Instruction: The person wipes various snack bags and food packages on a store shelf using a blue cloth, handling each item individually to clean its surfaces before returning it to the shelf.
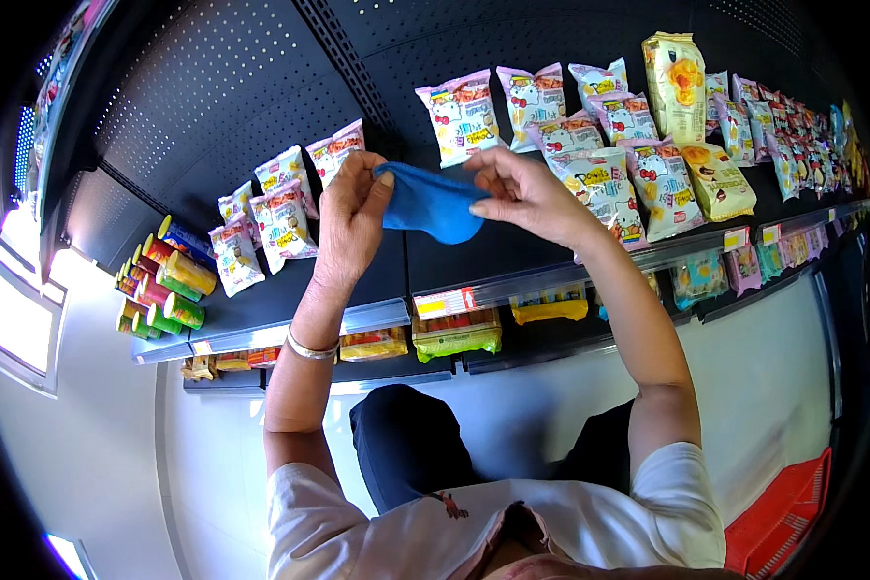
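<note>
My left hand [354, 217] pinches one end of a folded blue cloth [431, 206] between thumb and fingers. The cloth stretches sideways to my right hand [525, 192], whose thumb rests at its other end with the fingers curled loosely above. Both hands are raised over a black shelf [362, 279]. Behind my left hand stand several small printed snack bags [284, 225]. More printed snack bags [460, 119] stand behind the cloth, and others lie close by my right forearm [600, 188].
Snack canisters [185, 275] are piled at the shelf's left end. Yellow bags [678, 87] stand farther right. Along the front edge runs a clear price-tag strip [500, 286], with packaged food [457, 337] on a lower shelf. A red basket [779, 518] sits on the floor at right.
</note>
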Available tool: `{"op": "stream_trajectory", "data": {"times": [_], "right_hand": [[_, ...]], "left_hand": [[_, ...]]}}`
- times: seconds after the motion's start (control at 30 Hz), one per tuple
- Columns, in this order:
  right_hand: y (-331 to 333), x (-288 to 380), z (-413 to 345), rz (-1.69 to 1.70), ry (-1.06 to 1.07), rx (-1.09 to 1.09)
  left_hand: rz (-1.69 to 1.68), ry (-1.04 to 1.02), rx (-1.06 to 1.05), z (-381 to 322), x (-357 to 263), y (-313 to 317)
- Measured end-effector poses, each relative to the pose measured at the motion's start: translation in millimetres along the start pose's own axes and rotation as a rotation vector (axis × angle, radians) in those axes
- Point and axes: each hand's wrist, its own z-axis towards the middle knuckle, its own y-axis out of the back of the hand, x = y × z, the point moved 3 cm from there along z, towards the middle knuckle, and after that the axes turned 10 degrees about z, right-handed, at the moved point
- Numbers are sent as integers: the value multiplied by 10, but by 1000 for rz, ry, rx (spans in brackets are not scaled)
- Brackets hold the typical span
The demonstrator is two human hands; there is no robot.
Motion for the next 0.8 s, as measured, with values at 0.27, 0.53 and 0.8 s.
{"op": "stream_trajectory", "data": {"times": [0.27,0.53,0.8], "right_hand": [[209,-47,-35,521,-39,-284],[-265,-257,-106,1079,-339,-97],[69,-372,-117,1416,-323,-277]], "left_hand": [[233,-112,-158,100,-354,-90],[701,-367,-153,280,-591,-403],[242,-424,129,-36,-727,-642]]}}
